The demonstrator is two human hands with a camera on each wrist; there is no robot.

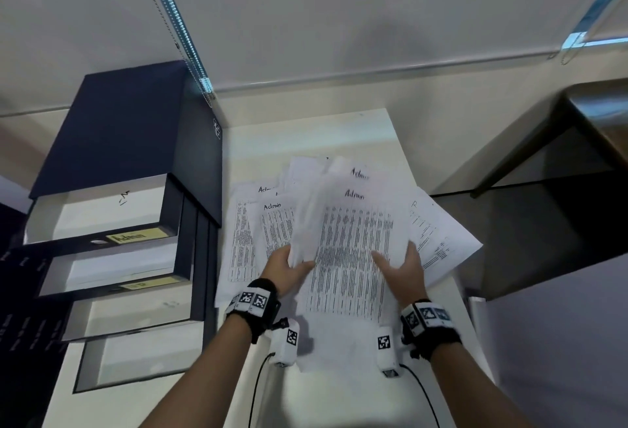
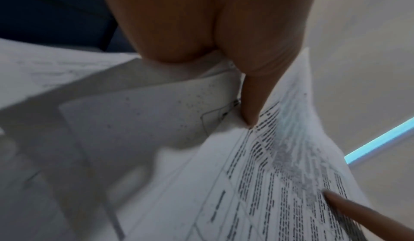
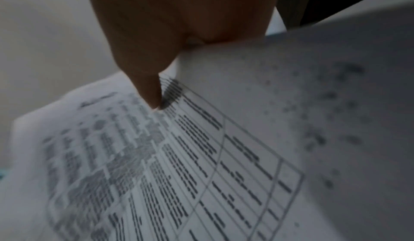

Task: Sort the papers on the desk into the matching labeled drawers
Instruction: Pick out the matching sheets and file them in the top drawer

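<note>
While the dark drawer cabinet stands at far left, its yellow-labelled "Admin" drawer open, the left hand just right of it pinches a lifted white printed sheet. Long axis points away. Further right, the right hand pinches the "Admin" table page above the white surface.

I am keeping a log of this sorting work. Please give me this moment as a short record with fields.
left hand: holds a curled, blurred sheet
right hand: holds the printed Admin sheet by its right edge
paper pile: spread on the white desk; several sheets headed Admin
drawer unit: left of the desk, drawers pulled out
top drawer: labeled Admin
</note>
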